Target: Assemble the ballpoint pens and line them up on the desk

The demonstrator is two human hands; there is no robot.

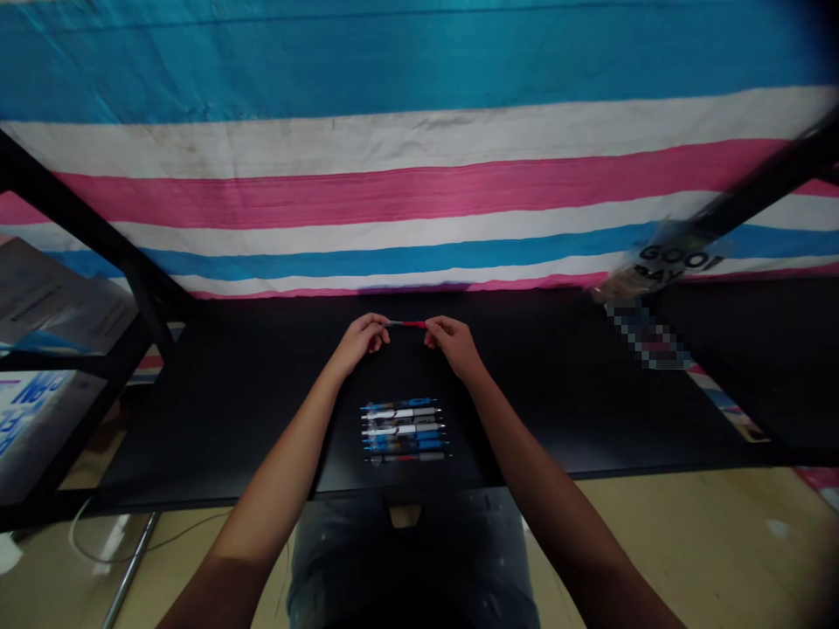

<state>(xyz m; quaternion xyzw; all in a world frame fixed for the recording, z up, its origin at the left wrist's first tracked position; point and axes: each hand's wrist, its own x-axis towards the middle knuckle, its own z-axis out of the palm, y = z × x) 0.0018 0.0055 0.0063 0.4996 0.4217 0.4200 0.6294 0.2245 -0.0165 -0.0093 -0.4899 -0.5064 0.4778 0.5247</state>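
"Where is the pink-and-pale pen, and what are the hands doing?"

"From my remote seat, I see it near the centre, lying crosswise, roughly level. The left hand pinches its pale end at nine o'clock; the right hand pinches its pink end at three. I cannot tell whether the pen touches the black bench."

"What is nearby?"

"At six o'clock from it, towards the body, a row of pens lies side by side, mostly blue, white and grey."

"How would I hold it well?"

"I'd use light fingertip pressure at both ends, wrists equally high against tilting. I'd also keep both forearms clear of that row; a brush could probably scatter it."
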